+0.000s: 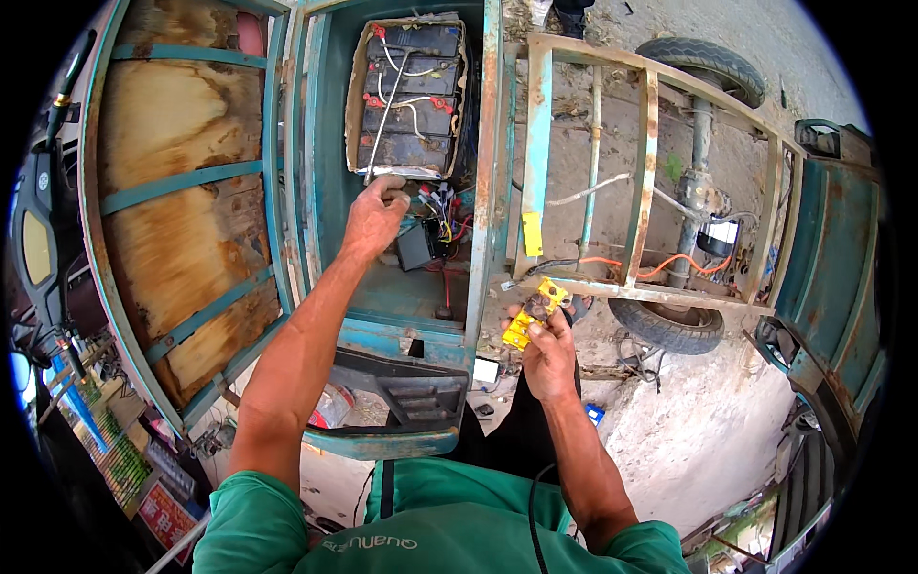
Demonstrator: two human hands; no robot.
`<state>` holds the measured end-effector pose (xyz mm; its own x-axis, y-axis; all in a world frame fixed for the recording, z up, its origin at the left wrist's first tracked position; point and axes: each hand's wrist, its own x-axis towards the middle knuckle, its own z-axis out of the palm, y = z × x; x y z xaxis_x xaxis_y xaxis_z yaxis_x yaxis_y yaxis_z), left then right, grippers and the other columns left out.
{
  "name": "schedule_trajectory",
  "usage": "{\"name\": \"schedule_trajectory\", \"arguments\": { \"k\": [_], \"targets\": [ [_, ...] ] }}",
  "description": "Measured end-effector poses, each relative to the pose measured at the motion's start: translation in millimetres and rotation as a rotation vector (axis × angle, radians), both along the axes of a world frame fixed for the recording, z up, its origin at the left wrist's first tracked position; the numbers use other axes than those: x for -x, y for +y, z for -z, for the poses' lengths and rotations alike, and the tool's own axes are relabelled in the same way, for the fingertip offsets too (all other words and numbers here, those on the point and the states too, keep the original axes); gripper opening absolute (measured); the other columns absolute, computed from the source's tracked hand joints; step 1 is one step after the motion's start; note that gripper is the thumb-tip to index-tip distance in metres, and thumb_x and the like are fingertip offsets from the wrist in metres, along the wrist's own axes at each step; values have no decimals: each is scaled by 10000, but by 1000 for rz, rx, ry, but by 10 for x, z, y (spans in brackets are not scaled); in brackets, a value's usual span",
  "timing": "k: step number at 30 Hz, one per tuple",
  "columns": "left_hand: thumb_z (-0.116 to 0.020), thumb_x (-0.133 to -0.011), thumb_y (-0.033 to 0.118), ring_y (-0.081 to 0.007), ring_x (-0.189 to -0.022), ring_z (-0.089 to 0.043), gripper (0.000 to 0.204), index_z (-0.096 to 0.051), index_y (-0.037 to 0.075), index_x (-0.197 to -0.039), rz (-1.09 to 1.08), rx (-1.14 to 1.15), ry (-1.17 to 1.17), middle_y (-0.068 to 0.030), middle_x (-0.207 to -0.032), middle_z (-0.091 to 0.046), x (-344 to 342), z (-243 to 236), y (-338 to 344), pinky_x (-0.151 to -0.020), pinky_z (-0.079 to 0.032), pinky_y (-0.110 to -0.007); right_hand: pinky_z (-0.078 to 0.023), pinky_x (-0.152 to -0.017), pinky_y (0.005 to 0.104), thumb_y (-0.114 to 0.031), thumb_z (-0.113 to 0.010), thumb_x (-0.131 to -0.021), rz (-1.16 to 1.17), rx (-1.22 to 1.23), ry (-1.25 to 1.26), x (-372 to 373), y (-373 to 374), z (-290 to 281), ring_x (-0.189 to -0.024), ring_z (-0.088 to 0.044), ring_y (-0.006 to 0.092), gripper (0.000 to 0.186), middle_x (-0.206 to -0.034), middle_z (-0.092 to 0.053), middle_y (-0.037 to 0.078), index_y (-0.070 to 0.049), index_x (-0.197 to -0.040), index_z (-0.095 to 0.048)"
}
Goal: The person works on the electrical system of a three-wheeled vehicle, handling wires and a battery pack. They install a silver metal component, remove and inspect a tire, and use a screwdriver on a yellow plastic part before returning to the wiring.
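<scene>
My left hand is closed at the lower end of a long thin metal rod. The rod slants up across several dark batteries, which sit in a worn open box inside the teal metal compartment. White wires and red terminal covers lie on the batteries. Beside my left fingers are a bundle of coloured wires and a black box-shaped unit. Over the ground to the right, my right hand grips a yellow piece with dark, dirty parts on it; its kind is unclear.
A raised lid with wooden panels stands left of the compartment. To the right, a rusty frame carries an axle and two wheels. An orange cable runs along it. A handlebar is at far left.
</scene>
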<state>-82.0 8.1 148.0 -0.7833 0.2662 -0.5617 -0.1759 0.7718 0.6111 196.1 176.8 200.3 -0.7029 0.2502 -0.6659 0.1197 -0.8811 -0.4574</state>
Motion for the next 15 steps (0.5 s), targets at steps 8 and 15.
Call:
{"name": "schedule_trajectory", "arguments": {
  "k": [8, 15],
  "targets": [
    [-643, -907, 99, -135, -929, -642, 323, -599, -31, -1200, -117, -277, 39, -93, -1027, -687, -1072, -999, 1272, -846, -515, -302, -471, -701, 295, -144, -723, -839, -47, -137, -148, -969, 990, 77, -770, -576, 138, 427, -908, -576, 35, -48, -1201, -519],
    [-727, -819, 338, -326, -978, -667, 540, -586, -36, -1184, -79, 155, -42, -191, -1013, -692, -2138, 160, 1946, -865, -514, -415, -382, -559, 249, -48, -688, -838, -31, -38, -238, -1507, 1517, 53, -613, -462, 83, 233, -777, -490, -2, -42, -1003, -524]
  ]
}}
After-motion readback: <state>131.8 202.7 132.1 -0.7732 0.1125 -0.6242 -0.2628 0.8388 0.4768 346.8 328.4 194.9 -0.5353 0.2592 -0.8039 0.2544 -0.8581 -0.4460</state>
